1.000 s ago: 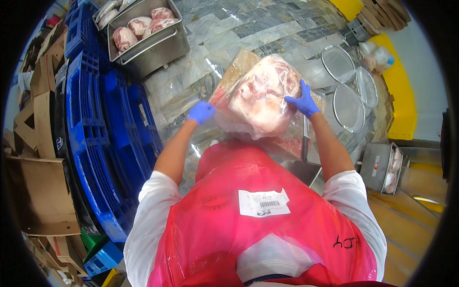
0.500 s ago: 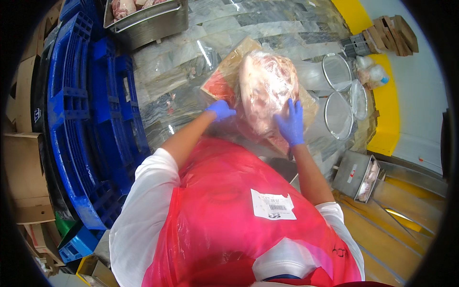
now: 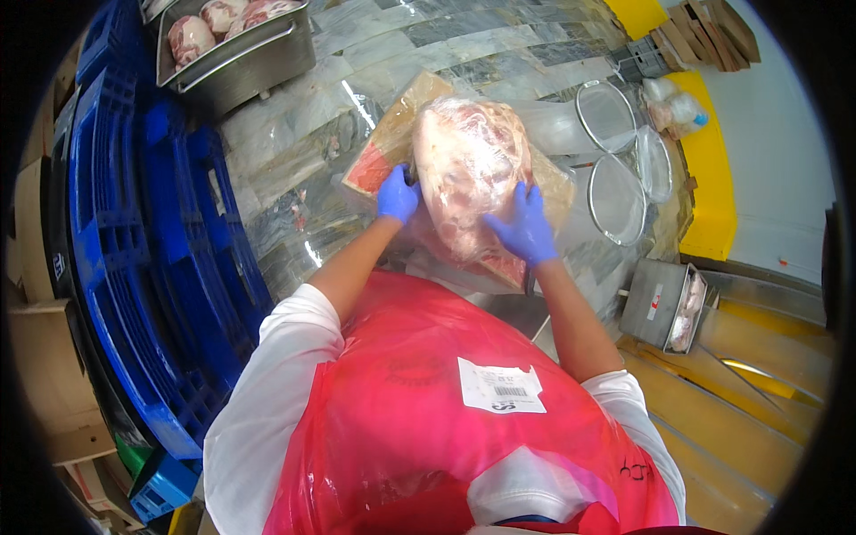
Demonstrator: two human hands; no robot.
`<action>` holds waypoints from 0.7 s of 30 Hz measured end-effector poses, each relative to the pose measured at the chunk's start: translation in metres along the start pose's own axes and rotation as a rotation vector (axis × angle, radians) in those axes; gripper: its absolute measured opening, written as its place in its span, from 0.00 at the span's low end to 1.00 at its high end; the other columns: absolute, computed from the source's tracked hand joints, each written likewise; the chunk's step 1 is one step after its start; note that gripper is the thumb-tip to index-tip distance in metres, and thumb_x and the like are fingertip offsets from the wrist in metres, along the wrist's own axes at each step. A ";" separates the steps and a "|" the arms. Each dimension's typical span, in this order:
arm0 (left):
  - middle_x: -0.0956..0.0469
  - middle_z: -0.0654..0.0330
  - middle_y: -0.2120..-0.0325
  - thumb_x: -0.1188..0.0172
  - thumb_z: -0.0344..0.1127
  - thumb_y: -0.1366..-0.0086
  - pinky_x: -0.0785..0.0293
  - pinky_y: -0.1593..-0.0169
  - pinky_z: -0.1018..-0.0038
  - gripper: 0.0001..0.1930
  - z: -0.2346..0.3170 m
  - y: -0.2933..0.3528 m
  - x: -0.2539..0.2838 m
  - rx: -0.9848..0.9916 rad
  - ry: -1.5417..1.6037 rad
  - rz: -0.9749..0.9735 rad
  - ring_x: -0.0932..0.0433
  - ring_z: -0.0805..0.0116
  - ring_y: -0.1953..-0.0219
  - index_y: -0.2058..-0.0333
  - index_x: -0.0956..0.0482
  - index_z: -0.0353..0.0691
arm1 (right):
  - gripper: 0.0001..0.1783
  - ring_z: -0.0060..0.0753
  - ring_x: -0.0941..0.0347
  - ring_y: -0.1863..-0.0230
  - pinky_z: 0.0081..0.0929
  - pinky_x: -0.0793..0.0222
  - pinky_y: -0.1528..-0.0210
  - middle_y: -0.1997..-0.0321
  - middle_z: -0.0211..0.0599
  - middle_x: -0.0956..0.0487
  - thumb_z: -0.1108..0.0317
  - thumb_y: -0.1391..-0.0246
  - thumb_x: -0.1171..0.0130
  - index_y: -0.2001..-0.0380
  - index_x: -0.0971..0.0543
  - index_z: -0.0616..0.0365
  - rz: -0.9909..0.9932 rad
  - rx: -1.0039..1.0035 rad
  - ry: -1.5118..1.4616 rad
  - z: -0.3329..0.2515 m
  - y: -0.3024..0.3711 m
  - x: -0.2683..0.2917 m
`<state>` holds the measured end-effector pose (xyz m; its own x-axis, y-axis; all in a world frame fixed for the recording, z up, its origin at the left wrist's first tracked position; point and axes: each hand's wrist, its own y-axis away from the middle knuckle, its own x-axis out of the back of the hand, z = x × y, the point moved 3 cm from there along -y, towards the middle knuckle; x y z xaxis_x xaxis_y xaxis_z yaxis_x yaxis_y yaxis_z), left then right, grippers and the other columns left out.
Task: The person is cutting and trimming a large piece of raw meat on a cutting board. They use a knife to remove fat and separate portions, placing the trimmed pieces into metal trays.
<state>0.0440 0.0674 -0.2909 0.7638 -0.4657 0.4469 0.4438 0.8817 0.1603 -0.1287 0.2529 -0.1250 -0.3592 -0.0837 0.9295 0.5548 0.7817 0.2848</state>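
Note:
A large pale cut of meat (image 3: 468,169) in clear plastic film lies in front of me on top of an open cardboard box (image 3: 392,134), and the box has a red patch on its left side. My right hand (image 3: 526,230), in a blue glove, rests on the meat's right side with fingers stretched and thumb apart. My left hand (image 3: 398,194), gloved too, is at the meat's left edge over the box. Its thumb stands off from the fingers with a dark gap between; some fingertips are hidden.
Blue plastic pallets (image 3: 116,223) stand on edge at the left. A steel tub (image 3: 259,53) holds several meat pieces at the far left. Metal hoops with clear bags (image 3: 615,201) are on the right, near a smaller steel container (image 3: 655,303). Yellow flooring strips lie lower right.
My left hand has turned and moved up along the meat's left edge. My right hand stays on its right side. The whole view has shifted slightly, showing more of the steel tub.

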 end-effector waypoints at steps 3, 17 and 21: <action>0.15 0.50 0.56 0.38 0.37 0.33 0.20 0.52 0.60 0.16 -0.040 -0.025 -0.033 0.300 0.710 -0.129 0.16 0.54 0.58 0.50 0.19 0.35 | 0.69 0.78 0.58 0.23 0.52 0.58 0.22 0.26 0.82 0.54 0.33 0.53 0.32 0.27 0.53 0.72 0.004 0.027 0.024 -0.006 -0.009 0.001; 0.27 0.51 0.40 0.55 0.44 0.23 0.25 0.39 0.56 0.24 -0.014 -0.008 -0.038 0.815 0.989 -0.547 0.26 0.54 0.42 0.35 0.34 0.37 | 0.75 0.77 0.58 0.23 0.56 0.57 0.23 0.24 0.73 0.53 0.25 0.64 0.30 0.24 0.53 0.58 -0.011 -0.038 -0.222 0.047 -0.038 0.006; 0.30 0.52 0.37 0.56 0.51 0.24 0.30 0.36 0.50 0.26 0.010 0.003 -0.050 0.680 1.245 -0.726 0.31 0.52 0.37 0.34 0.34 0.43 | 0.73 0.73 0.53 0.24 0.53 0.54 0.23 0.25 0.72 0.50 0.27 0.62 0.29 0.24 0.53 0.58 0.031 -0.037 -0.332 0.060 -0.039 -0.008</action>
<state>0.0028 0.0944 -0.3042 0.5335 -0.2512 -0.8076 0.8458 0.1641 0.5077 -0.1930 0.2599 -0.1575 -0.5631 0.1501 0.8126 0.5939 0.7573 0.2717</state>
